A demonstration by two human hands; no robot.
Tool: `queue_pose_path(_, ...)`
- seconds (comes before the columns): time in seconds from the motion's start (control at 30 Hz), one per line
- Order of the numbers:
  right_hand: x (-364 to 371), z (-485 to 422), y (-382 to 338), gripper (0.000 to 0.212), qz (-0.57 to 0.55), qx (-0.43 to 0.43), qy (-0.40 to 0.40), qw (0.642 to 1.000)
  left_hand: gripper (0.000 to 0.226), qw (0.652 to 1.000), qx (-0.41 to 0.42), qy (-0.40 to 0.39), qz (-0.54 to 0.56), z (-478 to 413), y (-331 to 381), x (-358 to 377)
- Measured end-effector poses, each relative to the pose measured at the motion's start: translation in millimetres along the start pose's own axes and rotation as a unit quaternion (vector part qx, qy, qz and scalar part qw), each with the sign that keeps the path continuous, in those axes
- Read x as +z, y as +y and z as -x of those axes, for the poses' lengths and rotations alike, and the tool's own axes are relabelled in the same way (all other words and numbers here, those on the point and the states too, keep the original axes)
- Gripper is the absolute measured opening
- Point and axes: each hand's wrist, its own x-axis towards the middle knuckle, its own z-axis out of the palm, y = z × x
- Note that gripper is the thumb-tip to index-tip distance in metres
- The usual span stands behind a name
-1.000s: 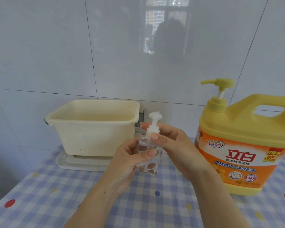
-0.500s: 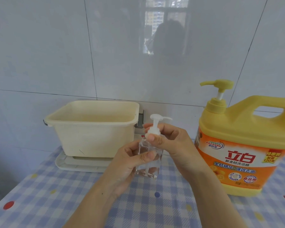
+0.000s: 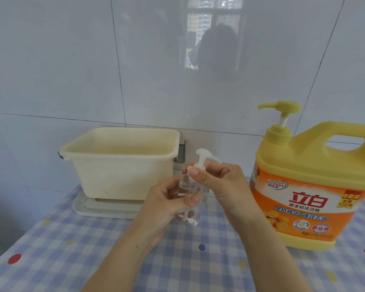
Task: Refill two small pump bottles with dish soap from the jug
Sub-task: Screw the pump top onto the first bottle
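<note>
Gripping the clear pump bottle [image 3: 190,186] round its body, the left hand [image 3: 167,205] held it slightly tilted above the checked tabletop [image 3: 72,260], fingers curled on the plastic. The right hand [image 3: 223,186] pinched the collar of the white pump [image 3: 201,159]. The yellow jug [image 3: 314,175] stood just to the right, and a cream tub [image 3: 122,165] stood behind.

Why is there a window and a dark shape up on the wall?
Head view: the glossy wall tiles act as a mirror, showing a bright window and the person's dark outline; head view too: the tile seams lean apart toward the top, likely the wide lens; the clear pump bottle looks faint.
</note>
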Motion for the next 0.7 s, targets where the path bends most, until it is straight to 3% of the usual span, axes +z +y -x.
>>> queue_pose_path(0.1,-1,-1,2,0.037,0.013,-0.001,0.004,1.0,0.037,1.0,-0.007,-0.012,0.022,1,0,0)
queue_pose_path(0.27,-13,1,0,0.041,-0.029,0.033,-0.139,0.989,0.058,0.979,-0.067,-0.141,0.128,1,-1,-10)
queue_pose_path(0.37,-12,0,2,0.039,-0.043,0.038,-0.145,0.988,0.062,0.972,-0.086,-0.171,0.136,2,-1,-13)
queue_pose_path(0.47,-8,0,1,0.028,-0.055,0.022,-0.111,0.992,0.048,0.983,-0.061,-0.134,0.11,3,3,-10)
queue_pose_path(0.53,-4,0,0,0.028,-0.039,0.003,-0.072,0.997,0.034,0.998,-0.015,-0.043,0.032,4,4,-5)
queue_pose_path(0.6,1,0,3,0.031,0.006,-0.012,-0.015,1.0,0.033,0.998,0.03,0.033,-0.043,4,3,-1)
queue_pose_path(0.7,4,-2,7,0.039,0.048,-0.018,0.036,0.998,0.032,0.995,0.046,0.055,-0.074,6,3,2)
